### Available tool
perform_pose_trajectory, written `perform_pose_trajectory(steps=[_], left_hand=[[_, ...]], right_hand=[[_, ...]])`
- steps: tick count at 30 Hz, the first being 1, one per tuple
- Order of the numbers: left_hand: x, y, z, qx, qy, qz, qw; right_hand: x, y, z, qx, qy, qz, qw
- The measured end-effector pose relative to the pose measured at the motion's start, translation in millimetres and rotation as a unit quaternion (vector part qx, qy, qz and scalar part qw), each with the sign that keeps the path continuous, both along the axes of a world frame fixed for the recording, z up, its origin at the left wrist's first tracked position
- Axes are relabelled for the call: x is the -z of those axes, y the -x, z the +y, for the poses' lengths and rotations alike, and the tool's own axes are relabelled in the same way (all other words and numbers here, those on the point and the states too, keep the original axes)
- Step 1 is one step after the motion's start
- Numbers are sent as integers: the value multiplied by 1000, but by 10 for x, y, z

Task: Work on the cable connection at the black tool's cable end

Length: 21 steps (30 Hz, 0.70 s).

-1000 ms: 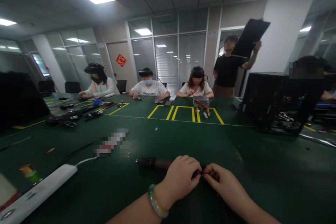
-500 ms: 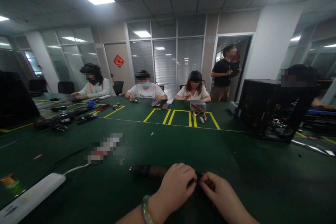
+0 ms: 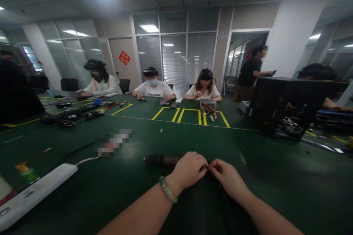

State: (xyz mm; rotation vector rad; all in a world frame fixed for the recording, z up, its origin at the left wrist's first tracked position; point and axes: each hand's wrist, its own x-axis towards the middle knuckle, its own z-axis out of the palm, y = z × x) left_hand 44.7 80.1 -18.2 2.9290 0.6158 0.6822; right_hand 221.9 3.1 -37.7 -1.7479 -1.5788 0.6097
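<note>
My left hand (image 3: 189,169) and my right hand (image 3: 227,176) meet over the green table (image 3: 110,191), fingers closed in a pinch with the tips almost touching. Something small and dark shows between them, too little to name. A dark tube (image 3: 169,161) with a brown barrel, ridged black collar and small metal tip lies level, its tip to the left. Its right end is hidden behind my left hand, so I cannot tell whether they touch. Faint dark strips run below my hands. A green bangle (image 3: 167,190) circles my left wrist.
At left lie a white power strip (image 3: 41,191) with a cable and a small green bottle (image 3: 27,172). A black computer case (image 3: 278,106) stands at right. Across the table, several people sit near a power supply unit (image 3: 208,105) and dark cables (image 3: 63,117). Another person (image 3: 249,71) stands behind.
The view has tilted down slightly, so my hands and the tube appear higher. My fingertips have come closer together. The standing person has turned and moved right.
</note>
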Motion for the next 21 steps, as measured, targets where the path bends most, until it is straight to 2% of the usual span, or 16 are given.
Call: perform_pose_trajectory(steps=[4, 10, 17, 21], left_hand=[[-22, -20, 1, -1, -1, -3, 1000], [-11, -1, -27, -14, 9, -1, 1000], [17, 10, -16, 14, 17, -12, 1000], [-9, 15, -35, -1, 37, -17, 999]], right_hand=[[-17, -40, 36, -17, 1, -3, 1000], [45, -53, -25, -12, -25, -18, 999], [20, -68, -29, -21, 3, -22, 1000], [3, -69, -35, -24, 6, -12, 1000]])
